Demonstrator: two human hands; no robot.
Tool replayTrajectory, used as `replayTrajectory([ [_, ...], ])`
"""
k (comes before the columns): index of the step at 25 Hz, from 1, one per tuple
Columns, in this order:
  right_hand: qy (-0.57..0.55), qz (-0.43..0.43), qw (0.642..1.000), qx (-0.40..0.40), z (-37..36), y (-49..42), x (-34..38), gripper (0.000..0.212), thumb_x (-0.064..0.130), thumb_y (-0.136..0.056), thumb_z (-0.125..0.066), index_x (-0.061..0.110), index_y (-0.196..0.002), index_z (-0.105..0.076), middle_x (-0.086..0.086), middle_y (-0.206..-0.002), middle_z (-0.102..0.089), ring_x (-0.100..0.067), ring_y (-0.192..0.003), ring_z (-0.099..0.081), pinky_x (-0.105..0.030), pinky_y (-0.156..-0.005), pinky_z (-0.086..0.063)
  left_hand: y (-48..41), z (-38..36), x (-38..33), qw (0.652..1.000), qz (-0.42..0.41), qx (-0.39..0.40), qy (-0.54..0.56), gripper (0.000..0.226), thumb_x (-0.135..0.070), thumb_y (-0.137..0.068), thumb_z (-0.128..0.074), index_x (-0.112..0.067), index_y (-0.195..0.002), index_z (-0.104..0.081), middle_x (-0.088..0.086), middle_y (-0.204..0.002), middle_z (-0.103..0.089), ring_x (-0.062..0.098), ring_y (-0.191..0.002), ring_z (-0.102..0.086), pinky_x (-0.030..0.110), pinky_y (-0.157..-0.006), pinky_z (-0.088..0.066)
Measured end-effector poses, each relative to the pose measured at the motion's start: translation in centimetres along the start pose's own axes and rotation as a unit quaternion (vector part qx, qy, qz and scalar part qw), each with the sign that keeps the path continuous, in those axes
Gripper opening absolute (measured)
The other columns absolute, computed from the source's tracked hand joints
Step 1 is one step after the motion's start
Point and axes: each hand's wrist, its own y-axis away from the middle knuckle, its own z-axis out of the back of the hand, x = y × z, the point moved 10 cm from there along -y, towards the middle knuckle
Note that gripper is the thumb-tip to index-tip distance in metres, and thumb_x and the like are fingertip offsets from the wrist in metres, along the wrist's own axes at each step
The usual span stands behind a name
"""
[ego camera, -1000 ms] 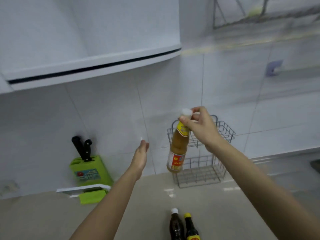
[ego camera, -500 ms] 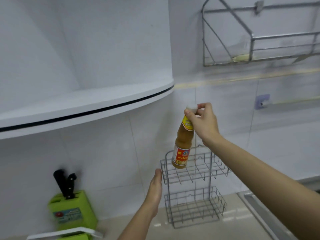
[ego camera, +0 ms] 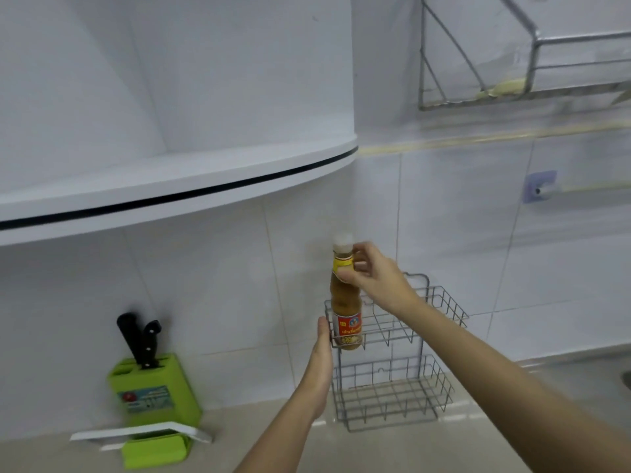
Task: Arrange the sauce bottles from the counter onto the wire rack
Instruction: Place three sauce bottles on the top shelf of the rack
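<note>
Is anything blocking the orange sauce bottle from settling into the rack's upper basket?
Nothing visible does. The orange sauce bottle, held at its neck by the right hand, is already in the two-tier wire rack's otherwise empty upper basket. The left hand stays outside.

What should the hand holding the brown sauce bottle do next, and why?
Probably let go and pull away. The right hand pinches the bottle by its neck, and the bottle's bottom seems to sit upright in the left end of the wire rack's top basket. The left hand rests flat against that end of the rack.
</note>
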Motion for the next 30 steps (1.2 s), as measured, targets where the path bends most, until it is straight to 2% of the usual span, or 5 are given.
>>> replayTrajectory([
  [12, 0.03, -0.04, 0.999, -0.002, -2.4, 2.2, -4.6, 0.047, 0.038, -0.093, -0.054, 0.017, -0.133, -0.043, -0.009, -0.129, -0.06, -0.023, -0.106, -0.065, -0.049, -0.092, -0.053, 1.0, -1.3, -1.6, 0.998, -0.051, 0.02, -0.008, 0.062, -0.06, -0.095, -0.007, -0.034, -0.15, -0.022, -0.019, -0.135, -0.038, -0.019, -0.11, -0.036, 0.014, -0.099, -0.02],
  [18, 0.189, 0.046, 0.981, -0.024, -1.1, 4.3, -3.0, 0.051, 0.045, -0.097, -0.041, 0.022, -0.141, -0.032, -0.002, -0.139, -0.049, -0.018, -0.116, -0.055, -0.04, -0.094, -0.048, 1.5, 1.9, 0.3, 0.993, -0.014, -0.018, -0.114, 0.063, -0.058, -0.097, -0.015, -0.026, -0.151, -0.018, -0.005, -0.159, -0.02, 0.014, -0.147, -0.017, 0.031, -0.116, -0.013],
  [21, 0.258, 0.13, 0.951, -0.107, 0.4, 9.2, -4.1, 0.024, 0.036, -0.096, -0.043, 0.02, -0.112, -0.052, 0.005, -0.095, -0.059, -0.013, -0.086, -0.057, -0.031, -0.071, -0.048, 1.4, 4.8, 2.9, 0.88, -0.045, -0.025, -0.472, 0.047, -0.035, -0.099, -0.04, -0.008, -0.138, -0.045, 0.011, -0.145, -0.044, 0.027, -0.133, -0.042, 0.035, -0.111, -0.034],
  [24, 0.298, 0.008, 0.953, 0.064, -4.8, 14.1, -12.5, 0.018, 0.034, -0.093, -0.048, 0.019, -0.089, -0.055, 0.006, -0.076, -0.057, -0.021, -0.075, -0.06, -0.029, -0.06, -0.036, 1.9, 4.1, 8.5, 0.757, -0.018, 0.093, -0.647, 0.028, -0.021, -0.095, -0.047, -0.003, -0.114, -0.058, 0.018, -0.12, -0.061, 0.033, -0.11, -0.057, 0.041, -0.089, -0.05],
  [30, 0.275, -0.257, 0.869, 0.322, -13.6, 23.7, -26.0, 0.053, 0.06, -0.085, -0.05, 0.011, -0.101, -0.058, -0.012, -0.105, -0.065, -0.029, -0.097, -0.06, -0.032, -0.072, -0.04, 3.3, 1.1, 18.5, 0.729, 0.088, 0.227, -0.64, 0.048, -0.039, -0.094, -0.051, -0.001, -0.124, -0.053, 0.022, -0.126, -0.058, 0.035, -0.112, -0.058, 0.036, -0.082, -0.046],
])
